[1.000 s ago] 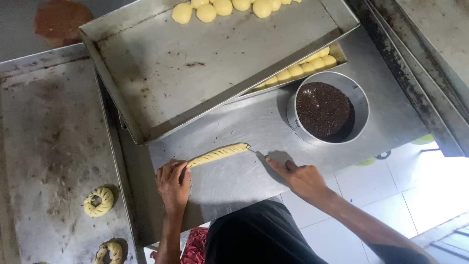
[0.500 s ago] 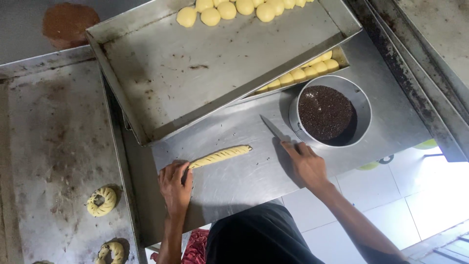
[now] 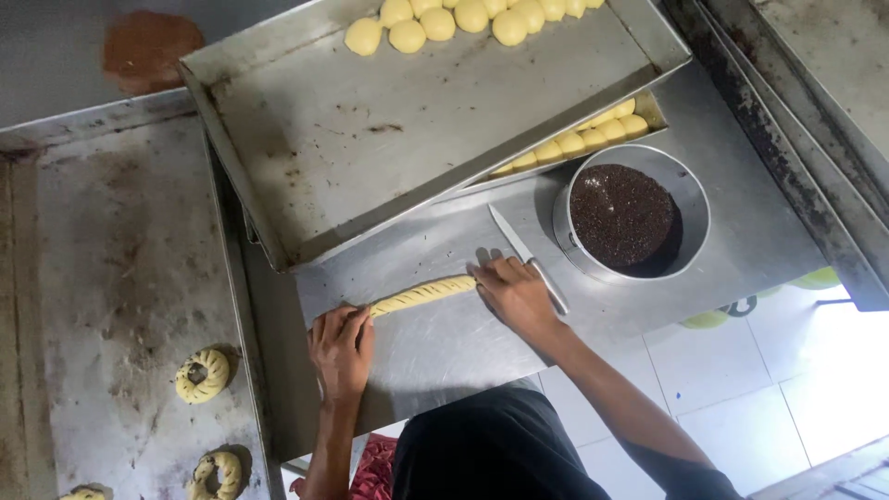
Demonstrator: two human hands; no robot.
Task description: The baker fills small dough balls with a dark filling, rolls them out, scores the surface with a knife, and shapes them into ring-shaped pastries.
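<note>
At the far left of the frame lay a large, stained baking sheet [image 3: 102, 306], and on its lower part sat ring-shaped twists of dough: one ring [image 3: 202, 375] at lower left and another ring [image 3: 218, 474] near the bottom edge, with a sliver of a third at the very bottom left corner. In the upper left, a brown smear [image 3: 148, 48] marked the grey surface.

Just right of the sheet, in the lower middle of the frame, the left hand [image 3: 341, 347] rested palm-down on the steel table [image 3: 444, 343], its fingers loosely curled and pressing on the left end of a twisted dough rope [image 3: 421, 294]. The rope stretched across the table up and to the right, in the centre of the frame. Its right end met the fingertips of the right hand [image 3: 514, 294], which was laid flat over it, fingers together, holding nothing. A knife [image 3: 526, 256] lay on the table, partly under the right hand.

Above them, a deep metal tray [image 3: 389, 148] was tilted across the upper middle, with round dough balls [image 3: 463, 17] along its top edge. A second tray beneath it showed a row of dough pieces [image 3: 579, 137]. To the right stood a round metal tin [image 3: 690, 199] full of dark chocolate sprinkles [image 3: 622, 215].
</note>
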